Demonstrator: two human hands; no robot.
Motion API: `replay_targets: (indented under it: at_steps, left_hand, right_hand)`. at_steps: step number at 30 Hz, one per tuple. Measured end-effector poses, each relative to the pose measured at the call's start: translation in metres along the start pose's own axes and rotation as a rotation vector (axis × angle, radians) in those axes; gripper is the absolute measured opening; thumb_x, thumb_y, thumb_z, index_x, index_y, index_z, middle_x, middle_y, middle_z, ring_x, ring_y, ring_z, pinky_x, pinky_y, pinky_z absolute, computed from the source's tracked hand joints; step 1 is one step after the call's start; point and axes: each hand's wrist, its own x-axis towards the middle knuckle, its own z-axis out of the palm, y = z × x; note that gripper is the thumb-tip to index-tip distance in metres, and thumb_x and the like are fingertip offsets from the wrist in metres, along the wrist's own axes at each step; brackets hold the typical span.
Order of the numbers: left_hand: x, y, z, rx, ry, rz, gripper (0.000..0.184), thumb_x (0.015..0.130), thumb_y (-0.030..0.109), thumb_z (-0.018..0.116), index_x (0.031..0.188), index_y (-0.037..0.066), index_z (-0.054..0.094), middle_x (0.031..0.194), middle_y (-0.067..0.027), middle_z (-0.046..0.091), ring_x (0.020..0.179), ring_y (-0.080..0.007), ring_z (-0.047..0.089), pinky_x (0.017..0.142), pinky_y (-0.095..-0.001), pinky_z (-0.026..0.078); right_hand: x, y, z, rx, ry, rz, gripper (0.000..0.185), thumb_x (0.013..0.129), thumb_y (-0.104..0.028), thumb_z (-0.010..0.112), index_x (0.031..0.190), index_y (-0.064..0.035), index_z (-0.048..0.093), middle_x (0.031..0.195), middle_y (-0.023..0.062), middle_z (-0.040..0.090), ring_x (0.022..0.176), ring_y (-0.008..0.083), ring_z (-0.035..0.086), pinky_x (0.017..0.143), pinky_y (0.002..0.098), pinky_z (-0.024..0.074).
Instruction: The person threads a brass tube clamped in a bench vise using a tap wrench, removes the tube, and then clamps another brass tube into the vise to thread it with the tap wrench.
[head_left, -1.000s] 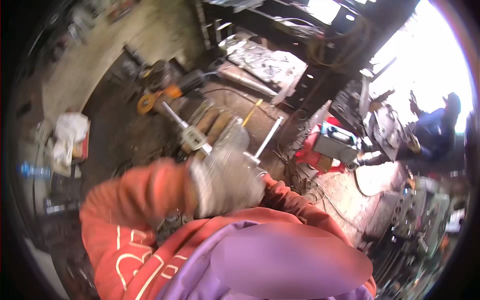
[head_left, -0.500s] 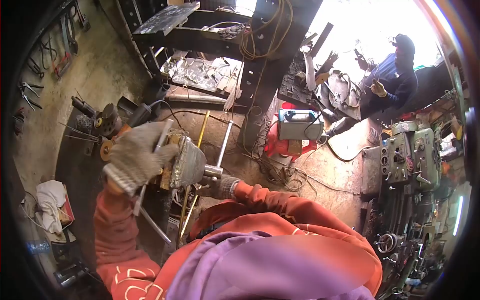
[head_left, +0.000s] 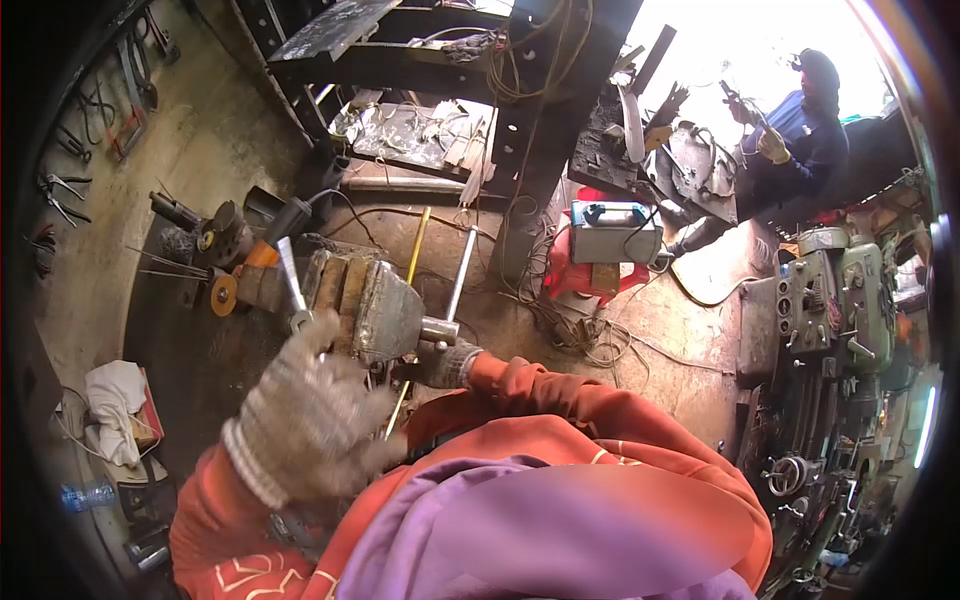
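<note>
My left hand (head_left: 315,420), in a knitted work glove, is at the near side of a bench vise (head_left: 390,312). It is smeared by motion, so its grip is unclear. Just past its fingertips a slim silver metal tool (head_left: 291,275) with a ring-like end slants up beside the vise jaws; whether the hand touches it I cannot tell. My right hand (head_left: 445,365), gloved too, is low beside the vise's screw head, close under the end of the sliding handle bar (head_left: 463,270). Its fingers are mostly hidden behind the vise and in shadow.
Left of the vise is an angle grinder (head_left: 275,240), near an orange disc (head_left: 224,294). A welding machine (head_left: 615,235) stands on a red stool (head_left: 590,285) amid cables. A co-worker (head_left: 800,130) holds something at the back right. A lathe (head_left: 825,310) lines the right side.
My left hand has moved from over the vise jaws down toward my body, uncovering the jaws. The silver tool's slant has changed. My right hand stays by the vise handle.
</note>
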Motion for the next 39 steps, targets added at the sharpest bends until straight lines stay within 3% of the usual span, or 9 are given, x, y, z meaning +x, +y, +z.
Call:
replay_targets:
  at_steps: [2,5,7,10,23,26,33,34,39]
  left_hand:
    - [-0.026,0.003,0.002,-0.047,0.122,-0.079,0.048,0.086,0.053,0.073,0.088,0.006,0.075,0.071,-0.0155,0.069,0.081,-0.0384,0.07,0.11,-0.0578,0.042]
    - [-0.047,-0.027,-0.008,0.199,-0.096,-0.812,0.054,0.093,0.057,0.069,0.103,0.004,0.078,0.076,-0.0186,0.071,0.087,-0.0416,0.069,0.099,-0.0569,0.045]
    - [-0.062,-0.081,0.028,0.458,0.477,-0.699,0.06,0.097,0.061,0.064,0.112,0.005,0.077,0.085,-0.0202,0.073,0.089,-0.0423,0.069,0.096,-0.0533,0.048]
    - [-0.001,-0.045,-0.009,-0.491,0.385,-0.511,0.069,0.097,0.059,0.066,0.132,0.0,0.069,0.105,-0.0223,0.075,0.101,-0.0438,0.071,0.09,-0.0449,0.055]
    - [0.091,-0.073,0.027,0.061,0.611,0.175,0.045,0.08,0.004,0.069,0.125,0.01,0.073,0.102,-0.0168,0.075,0.093,-0.0376,0.071,0.084,-0.0493,0.057]
    - [0.09,-0.076,-0.002,0.094,0.178,-0.432,0.034,0.084,0.01,0.071,0.116,0.016,0.077,0.106,-0.0121,0.078,0.099,-0.0375,0.074,0.084,-0.0505,0.058]
    - [-0.06,-0.082,0.051,-0.102,0.31,-0.679,0.053,0.106,0.056,0.049,0.102,0.014,0.081,0.096,-0.016,0.078,0.092,-0.0387,0.073,0.08,-0.0491,0.058]
    - [-0.058,-0.043,0.036,-0.261,-0.044,-0.957,0.04,0.106,0.043,0.059,0.114,0.009,0.077,0.1,-0.0185,0.077,0.088,-0.0377,0.075,0.08,-0.0478,0.058]
    - [-0.031,0.042,0.025,-0.887,0.272,-0.237,0.029,0.096,0.026,0.077,0.113,0.004,0.078,0.099,-0.0154,0.079,0.088,-0.0314,0.077,0.079,-0.0426,0.061]
  right_hand:
    - [0.009,-0.031,-0.022,-0.008,-0.106,0.17,0.047,0.097,-0.023,0.077,0.14,-0.0125,0.064,0.141,0.0085,0.066,0.123,0.0254,0.064,0.108,0.0391,0.0547]
    - [0.019,-0.016,-0.003,0.23,-0.168,0.2,0.05,0.092,-0.033,0.08,0.136,-0.0115,0.069,0.144,0.0145,0.067,0.121,0.0319,0.066,0.102,0.0435,0.0548]
    - [0.02,0.023,0.047,0.443,-0.238,0.322,0.053,0.092,-0.036,0.079,0.139,-0.0131,0.068,0.144,0.0159,0.067,0.123,0.0346,0.065,0.106,0.0458,0.053]
    - [0.023,0.007,0.04,0.249,-0.136,0.184,0.057,0.095,-0.038,0.075,0.145,-0.0129,0.062,0.145,0.0171,0.066,0.131,0.0367,0.062,0.114,0.0456,0.0486]
    - [0.027,-0.022,-0.006,0.052,-0.185,0.156,0.043,0.101,-0.042,0.07,0.134,-0.0136,0.071,0.135,0.0113,0.072,0.119,0.0303,0.066,0.108,0.0401,0.0515]
    - [0.019,0.022,0.019,0.033,-0.196,0.138,0.044,0.102,-0.046,0.069,0.13,-0.0127,0.074,0.127,0.0111,0.075,0.113,0.0291,0.069,0.1,0.0397,0.0544]
    - [0.023,0.03,0.028,0.302,-0.12,0.028,0.038,0.097,-0.026,0.079,0.129,-0.0056,0.073,0.121,0.0115,0.076,0.111,0.0253,0.069,0.097,0.039,0.0565]
    - [0.022,0.018,0.019,0.261,-0.106,0.006,0.038,0.097,-0.024,0.08,0.129,-0.0051,0.073,0.122,0.0116,0.076,0.111,0.025,0.069,0.097,0.0392,0.0566]
    - [0.012,0.024,0.024,0.277,-0.185,0.218,0.035,0.102,-0.03,0.071,0.127,-0.0046,0.072,0.124,0.0094,0.075,0.111,0.0264,0.069,0.097,0.0405,0.0546]
